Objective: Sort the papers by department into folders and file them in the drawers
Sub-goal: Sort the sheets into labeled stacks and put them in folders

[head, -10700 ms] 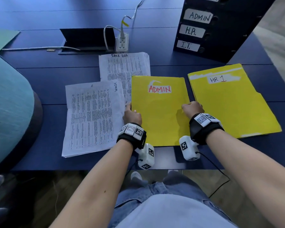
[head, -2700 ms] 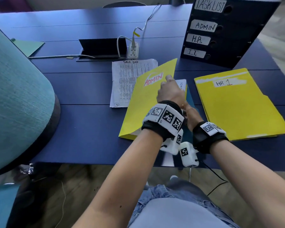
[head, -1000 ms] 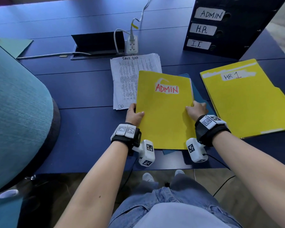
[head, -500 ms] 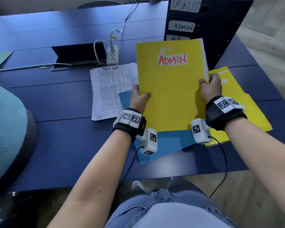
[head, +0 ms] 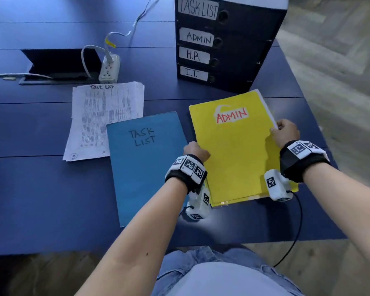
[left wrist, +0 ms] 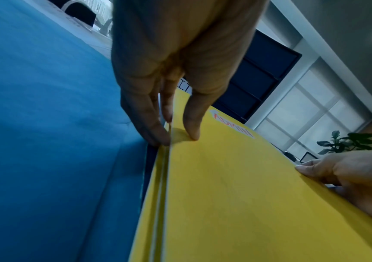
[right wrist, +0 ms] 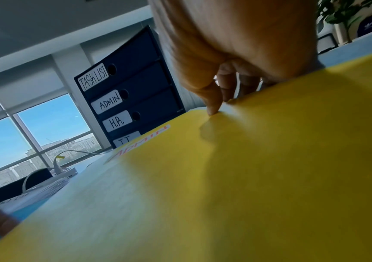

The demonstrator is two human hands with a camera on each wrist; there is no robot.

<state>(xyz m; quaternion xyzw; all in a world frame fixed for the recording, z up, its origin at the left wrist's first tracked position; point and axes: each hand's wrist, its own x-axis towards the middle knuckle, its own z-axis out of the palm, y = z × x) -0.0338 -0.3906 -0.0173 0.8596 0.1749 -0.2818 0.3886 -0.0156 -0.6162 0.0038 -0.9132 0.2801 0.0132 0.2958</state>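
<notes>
Yellow ADMIN folder [head: 233, 150], both hands gripping edges

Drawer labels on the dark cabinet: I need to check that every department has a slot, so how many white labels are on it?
4, stacked down the dark blue drawer cabinet: TASK LIST, ADMIN, H.R., I.T..

White power strip [head: 109, 68] w/ cable near open desk hatch [head: 58, 65], potted plant [left wrist: 346, 141] by window [right wrist: 34, 134], wood floor [head: 340, 50]
</notes>
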